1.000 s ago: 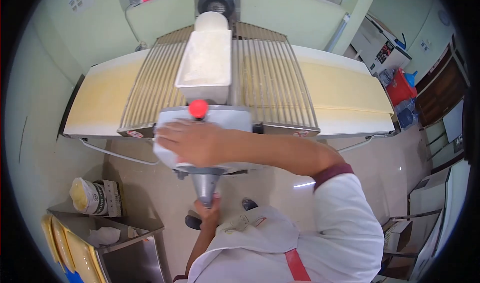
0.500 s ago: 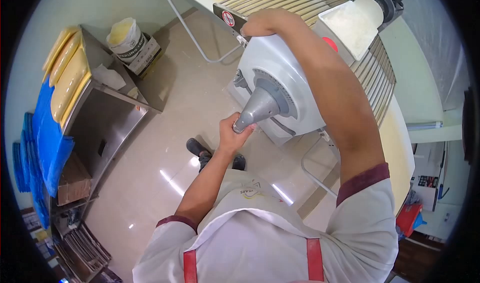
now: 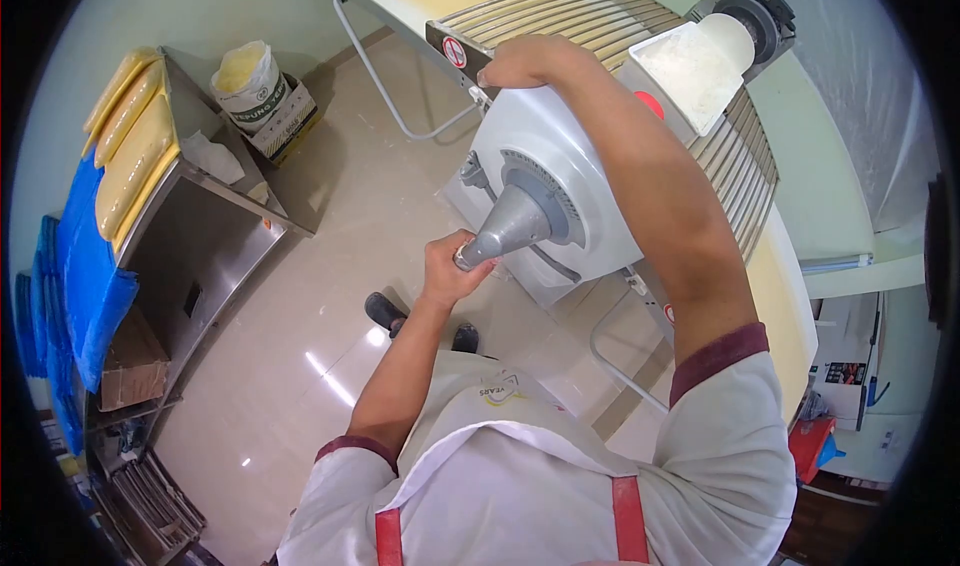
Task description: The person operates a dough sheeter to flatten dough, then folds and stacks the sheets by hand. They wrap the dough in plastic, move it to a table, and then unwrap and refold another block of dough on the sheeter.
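Head view: the grey lever handle of the dough sheeter has its narrow end in my left hand.
The long axis of the handle goes slantwise, from the round dial down to the left, and my fingers and thumb are closed around its tip. So the left hand is the nearer one; the thicker part of the handle lies ahead of it and to its right. My right hand is farther, bent over the far edge of the sheeter, beside the grille guard; its fingers are mostly hidden, so I cannot tell whether they grip something.
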